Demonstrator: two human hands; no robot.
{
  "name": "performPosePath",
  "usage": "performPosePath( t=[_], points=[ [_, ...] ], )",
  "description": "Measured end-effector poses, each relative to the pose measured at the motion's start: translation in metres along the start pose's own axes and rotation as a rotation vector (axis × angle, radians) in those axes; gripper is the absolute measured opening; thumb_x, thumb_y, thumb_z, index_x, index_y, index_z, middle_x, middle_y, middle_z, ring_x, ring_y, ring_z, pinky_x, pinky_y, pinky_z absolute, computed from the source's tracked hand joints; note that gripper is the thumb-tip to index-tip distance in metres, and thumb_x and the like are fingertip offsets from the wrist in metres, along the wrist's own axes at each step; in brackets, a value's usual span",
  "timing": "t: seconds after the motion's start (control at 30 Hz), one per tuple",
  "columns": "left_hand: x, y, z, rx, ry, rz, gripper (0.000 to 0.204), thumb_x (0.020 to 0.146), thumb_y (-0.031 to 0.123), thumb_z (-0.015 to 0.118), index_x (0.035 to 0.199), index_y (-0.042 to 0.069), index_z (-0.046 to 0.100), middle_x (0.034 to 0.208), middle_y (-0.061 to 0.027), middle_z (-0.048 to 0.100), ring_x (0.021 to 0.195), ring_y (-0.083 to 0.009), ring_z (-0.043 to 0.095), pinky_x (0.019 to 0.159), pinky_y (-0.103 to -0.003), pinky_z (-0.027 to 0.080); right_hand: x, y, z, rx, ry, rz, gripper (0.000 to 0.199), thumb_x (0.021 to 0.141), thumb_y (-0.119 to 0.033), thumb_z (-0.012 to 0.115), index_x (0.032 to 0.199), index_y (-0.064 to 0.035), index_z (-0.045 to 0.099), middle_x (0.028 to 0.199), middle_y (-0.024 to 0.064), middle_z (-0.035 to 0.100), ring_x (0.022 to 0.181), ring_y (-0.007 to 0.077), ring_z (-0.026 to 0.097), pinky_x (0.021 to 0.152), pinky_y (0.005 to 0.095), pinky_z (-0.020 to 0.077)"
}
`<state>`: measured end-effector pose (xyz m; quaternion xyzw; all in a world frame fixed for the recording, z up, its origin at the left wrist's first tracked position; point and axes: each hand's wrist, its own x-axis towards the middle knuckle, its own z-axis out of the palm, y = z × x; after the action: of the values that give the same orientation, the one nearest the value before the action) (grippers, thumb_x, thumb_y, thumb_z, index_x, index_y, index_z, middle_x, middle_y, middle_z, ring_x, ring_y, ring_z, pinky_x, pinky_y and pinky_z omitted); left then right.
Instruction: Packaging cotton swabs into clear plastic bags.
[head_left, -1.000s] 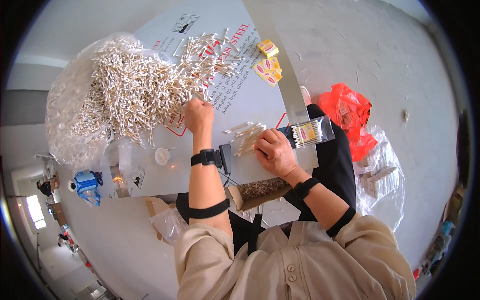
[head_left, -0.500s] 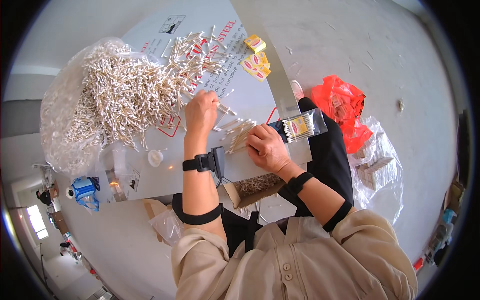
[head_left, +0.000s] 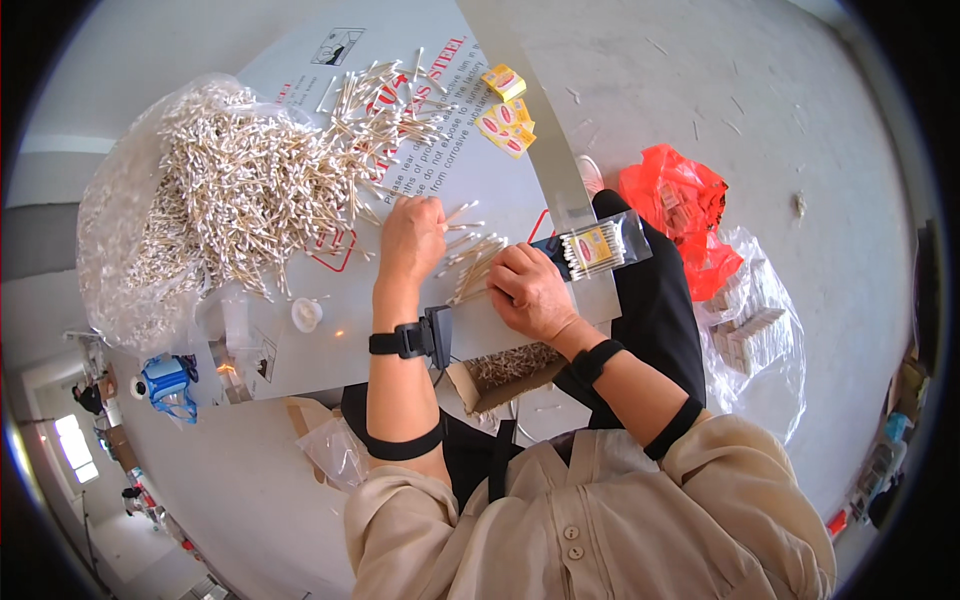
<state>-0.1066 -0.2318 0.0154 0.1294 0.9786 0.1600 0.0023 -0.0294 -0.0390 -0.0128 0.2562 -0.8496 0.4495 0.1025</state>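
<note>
Loose cotton swabs point(head_left: 468, 262) lie fanned on the metal-topped table between my two hands. My left hand point(head_left: 412, 240) is closed just left of them, and a few swab tips stick out past its fingers. Curled over the right side of the same swabs is my right hand point(head_left: 532, 290), with stick ends running under its fingertips. Just beyond that hand, a clear packet of swabs point(head_left: 592, 250) with a yellow label lies at the table's right edge. A big heap of cotton swabs point(head_left: 250, 180) spills from a clear plastic bag point(head_left: 110, 225) at the left.
Yellow cards point(head_left: 508, 130) and a small yellow box point(head_left: 504, 82) lie at the far right of the table point(head_left: 480, 345). A white round lid point(head_left: 307, 315) sits near the left front. Below the front edge stands a carton point(head_left: 480, 395) of swabs. Red point(head_left: 670, 190) and clear bags point(head_left: 775, 340) lie on the right.
My left hand has moved a little right and nearer to me, closer to the loose swabs. My right hand has stayed almost in place over them.
</note>
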Motion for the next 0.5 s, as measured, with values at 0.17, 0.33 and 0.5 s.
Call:
performPosePath(
  t=[0.17,0.33,0.5],
  points=[
    [-0.014,0.010,0.003,-0.174,0.121,-0.042,0.008,0.075,0.001,0.068,0.077,0.004,0.061,0.081,-0.0093,0.059,0.085,-0.0313,0.055,0.076,-0.042,0.047,-0.001,0.001,-0.001,-0.017,-0.006,0.011,0.011,0.068,-0.004,0.064,0.076,-0.0059,0.058,0.086,0.0075,0.054,0.083,0.0276,0.055,0.074,0.0386,0.0458],
    [-0.008,0.006,0.001,-0.097,0.135,0.016,0.009,0.075,0.001,0.069,0.078,0.004,0.061,0.081,-0.0092,0.058,0.086,-0.0310,0.055,0.076,-0.042,0.047,0.000,0.000,0.000,0.003,-0.002,0.008,0.010,0.068,-0.004,0.064,0.075,-0.0060,0.058,0.087,0.0074,0.055,0.083,0.0275,0.055,0.074,0.0386,0.0462],
    [0.000,0.002,-0.009,-0.177,0.100,-0.040,0.011,0.074,0.000,0.070,0.078,0.004,0.061,0.081,-0.0094,0.058,0.087,-0.0314,0.056,0.075,-0.042,0.047,0.000,-0.002,0.000,0.007,-0.012,0.011,0.009,0.068,-0.004,0.065,0.075,-0.0062,0.058,0.088,0.0068,0.055,0.084,0.0273,0.055,0.075,0.0383,0.0464]
  ],
)
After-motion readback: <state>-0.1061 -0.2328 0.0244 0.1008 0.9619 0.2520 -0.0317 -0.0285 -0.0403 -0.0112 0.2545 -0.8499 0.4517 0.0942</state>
